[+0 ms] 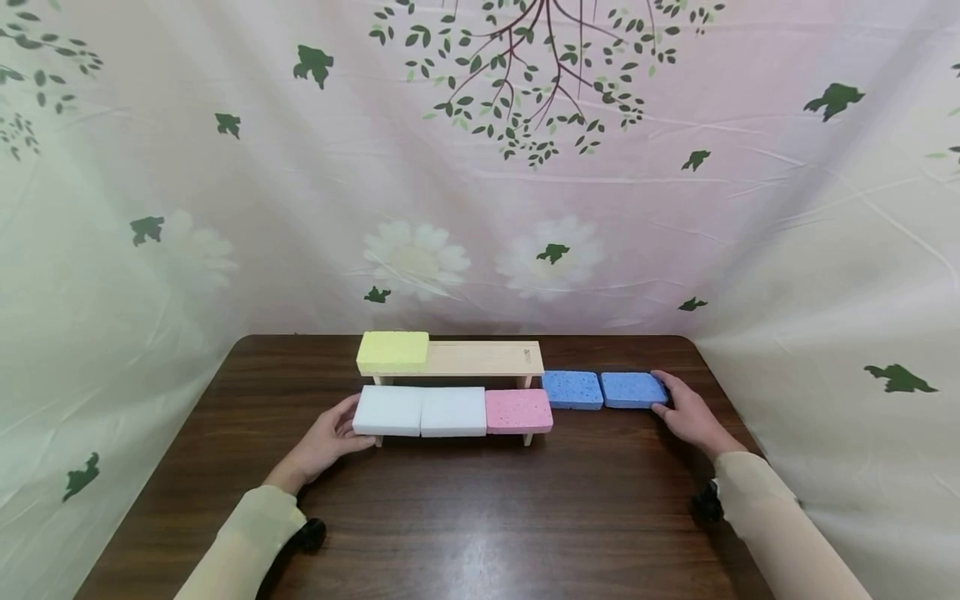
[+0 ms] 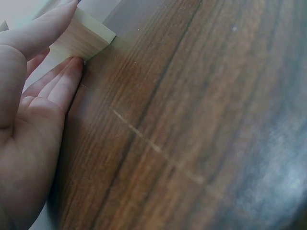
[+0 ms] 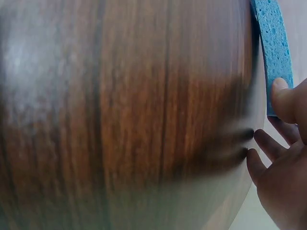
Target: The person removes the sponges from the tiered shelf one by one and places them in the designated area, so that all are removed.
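My left hand (image 1: 324, 442) grips the left end of a small wooden stand (image 2: 81, 40), thumb in front and fingers around its side. On that front stand lie a white sponge (image 1: 387, 411), a second white sponge (image 1: 453, 412) and a pink sponge (image 1: 518, 412), side by side. My right hand (image 1: 692, 412) holds the right end of a blue sponge (image 1: 633, 390) flat on the table, its thumb (image 3: 282, 98) on the near edge. Left of it sits another blue sponge (image 1: 572, 390), a thin gap between them, close to the stands.
Behind the front stand is a second wooden stand (image 1: 480, 358), with a yellow sponge (image 1: 392, 352) on its left end. Both stands rest on a dark wooden table (image 1: 465, 517). A printed cloth (image 1: 480, 192) hangs along the back and sides.
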{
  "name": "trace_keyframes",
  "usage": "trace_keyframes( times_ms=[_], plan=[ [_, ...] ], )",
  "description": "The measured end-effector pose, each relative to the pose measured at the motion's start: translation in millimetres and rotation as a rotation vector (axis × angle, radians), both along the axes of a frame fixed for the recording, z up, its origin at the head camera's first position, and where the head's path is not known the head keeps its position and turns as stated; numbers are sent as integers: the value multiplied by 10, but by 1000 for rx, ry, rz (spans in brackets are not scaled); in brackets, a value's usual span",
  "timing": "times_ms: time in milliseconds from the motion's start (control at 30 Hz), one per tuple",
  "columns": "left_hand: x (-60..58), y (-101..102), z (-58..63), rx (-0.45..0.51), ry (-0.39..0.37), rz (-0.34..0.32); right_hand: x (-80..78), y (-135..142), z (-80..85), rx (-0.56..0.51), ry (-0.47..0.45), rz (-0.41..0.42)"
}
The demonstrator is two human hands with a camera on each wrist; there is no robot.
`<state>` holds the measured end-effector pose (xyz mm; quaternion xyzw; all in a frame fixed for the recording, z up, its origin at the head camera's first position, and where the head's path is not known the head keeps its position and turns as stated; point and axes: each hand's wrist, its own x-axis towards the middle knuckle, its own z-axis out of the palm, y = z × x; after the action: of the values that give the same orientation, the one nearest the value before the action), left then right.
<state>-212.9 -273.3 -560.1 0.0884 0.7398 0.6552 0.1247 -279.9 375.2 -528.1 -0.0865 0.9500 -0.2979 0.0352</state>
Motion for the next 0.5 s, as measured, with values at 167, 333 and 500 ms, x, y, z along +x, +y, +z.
trace_keyframes(
  times_ms=[167, 333, 500],
  plan=[
    [7, 7, 9, 1, 11, -5, 7, 0, 2, 6, -20, 9],
    [9, 10, 14, -10, 8, -2, 13, 2, -4, 13, -30, 12],
    [2, 6, 3, -5, 7, -5, -3, 10, -26, 31, -32, 9]
  ],
)
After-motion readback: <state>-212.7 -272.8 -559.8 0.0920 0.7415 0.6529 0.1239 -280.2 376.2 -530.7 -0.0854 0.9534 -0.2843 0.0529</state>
